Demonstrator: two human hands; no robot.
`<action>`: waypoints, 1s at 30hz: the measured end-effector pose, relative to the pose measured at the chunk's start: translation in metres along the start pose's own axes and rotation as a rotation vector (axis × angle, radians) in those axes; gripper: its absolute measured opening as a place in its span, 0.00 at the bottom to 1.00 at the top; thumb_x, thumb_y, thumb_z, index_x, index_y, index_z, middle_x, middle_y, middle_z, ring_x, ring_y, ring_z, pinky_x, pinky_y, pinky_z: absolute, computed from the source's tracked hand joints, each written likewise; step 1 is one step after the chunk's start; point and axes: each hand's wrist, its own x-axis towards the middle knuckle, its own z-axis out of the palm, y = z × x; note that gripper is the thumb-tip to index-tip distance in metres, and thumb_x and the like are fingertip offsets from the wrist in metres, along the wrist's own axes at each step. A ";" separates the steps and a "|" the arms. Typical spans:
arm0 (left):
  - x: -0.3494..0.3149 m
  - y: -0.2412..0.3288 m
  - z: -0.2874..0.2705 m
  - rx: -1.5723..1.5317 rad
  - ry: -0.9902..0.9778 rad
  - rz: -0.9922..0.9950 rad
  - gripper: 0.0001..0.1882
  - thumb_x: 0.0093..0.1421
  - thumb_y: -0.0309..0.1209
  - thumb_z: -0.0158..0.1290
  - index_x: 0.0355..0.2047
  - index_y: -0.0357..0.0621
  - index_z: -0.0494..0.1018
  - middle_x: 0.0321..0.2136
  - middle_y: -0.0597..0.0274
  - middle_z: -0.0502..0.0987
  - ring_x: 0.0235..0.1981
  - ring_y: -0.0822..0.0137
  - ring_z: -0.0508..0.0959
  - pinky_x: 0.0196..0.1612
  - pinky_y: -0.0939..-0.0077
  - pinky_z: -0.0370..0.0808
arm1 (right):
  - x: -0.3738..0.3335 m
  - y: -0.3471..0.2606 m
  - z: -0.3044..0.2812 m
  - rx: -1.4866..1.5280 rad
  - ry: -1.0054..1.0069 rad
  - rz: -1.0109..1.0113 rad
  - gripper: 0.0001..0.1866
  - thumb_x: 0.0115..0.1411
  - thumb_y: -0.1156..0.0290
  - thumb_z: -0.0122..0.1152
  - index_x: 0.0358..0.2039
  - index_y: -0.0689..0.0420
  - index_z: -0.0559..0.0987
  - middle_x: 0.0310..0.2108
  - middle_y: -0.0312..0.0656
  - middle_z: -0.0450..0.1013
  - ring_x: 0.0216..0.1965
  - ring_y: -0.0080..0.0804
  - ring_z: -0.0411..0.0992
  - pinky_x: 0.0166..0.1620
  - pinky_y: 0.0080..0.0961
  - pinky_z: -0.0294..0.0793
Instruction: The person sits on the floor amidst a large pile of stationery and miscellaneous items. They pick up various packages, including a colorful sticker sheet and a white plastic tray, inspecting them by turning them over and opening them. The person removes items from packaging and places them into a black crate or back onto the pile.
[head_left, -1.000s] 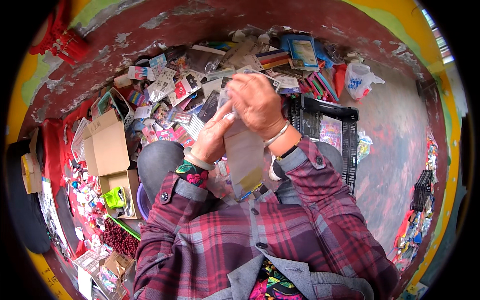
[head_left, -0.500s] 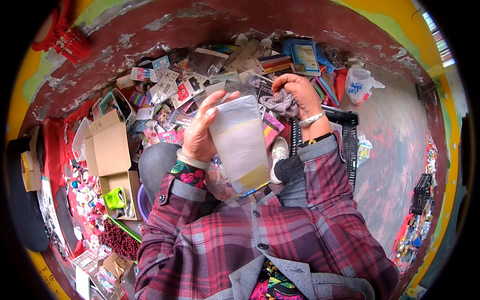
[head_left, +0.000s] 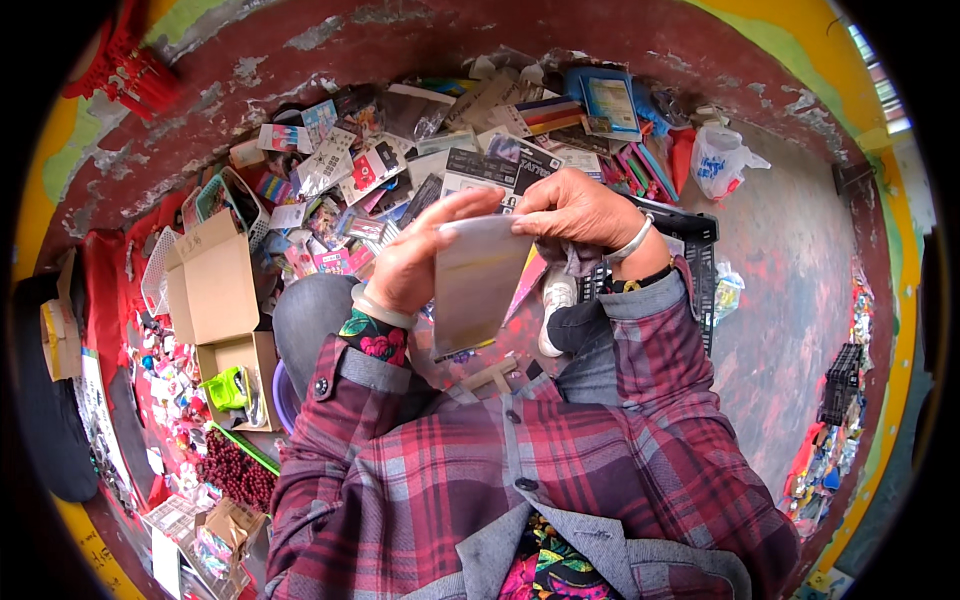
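My left hand [head_left: 405, 262] grips the left edge of a flat, pale rectangular packet [head_left: 480, 285], thumb on its near face and fingers stretched behind its top edge. The packet hangs tilted in front of my lap. My right hand [head_left: 585, 210] pinches its top right corner between thumb and forefinger. A crumpled grey-purple cloth [head_left: 578, 262] is tucked under the right hand's curled fingers, partly hidden by them. Behind the hands, a black-and-white printed card [head_left: 500, 172] lies on a heap of packaged goods [head_left: 330, 170].
A black plastic crate [head_left: 700, 240] stands beside my right leg. At the left are an open cardboard box [head_left: 215, 290], white baskets [head_left: 160, 275] and dark red beads [head_left: 235, 470]. A white plastic bag [head_left: 722, 160] sits at the far right, near the peeling wall [head_left: 450, 35].
My right hand has moved left and down to the packet's top corner, still with the cloth. The packet has tipped, its face now darker and foreshortened.
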 end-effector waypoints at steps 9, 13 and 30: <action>0.003 -0.015 -0.011 0.547 0.412 -0.026 0.12 0.54 0.29 0.56 0.37 0.35 0.74 0.30 0.63 0.77 0.32 0.76 0.74 0.39 0.83 0.69 | 0.006 0.004 0.002 -0.421 0.074 -0.182 0.09 0.52 0.72 0.59 0.26 0.66 0.77 0.21 0.38 0.70 0.23 0.21 0.67 0.26 0.19 0.64; 0.002 -0.009 -0.006 0.496 0.373 -0.022 0.09 0.54 0.29 0.56 0.32 0.36 0.76 0.27 0.66 0.77 0.29 0.77 0.73 0.35 0.84 0.68 | 0.006 0.011 -0.003 -0.313 0.123 -0.311 0.10 0.51 0.68 0.60 0.26 0.63 0.77 0.17 0.38 0.69 0.20 0.21 0.65 0.26 0.20 0.65; -0.023 -0.010 -0.009 -0.075 0.132 -0.331 0.28 0.55 0.38 0.52 0.51 0.33 0.62 0.45 0.52 0.71 0.45 0.60 0.73 0.49 0.69 0.69 | 0.001 0.025 -0.043 0.724 0.403 -0.196 0.11 0.57 0.70 0.57 0.34 0.66 0.76 0.27 0.38 0.74 0.28 0.21 0.73 0.32 0.15 0.72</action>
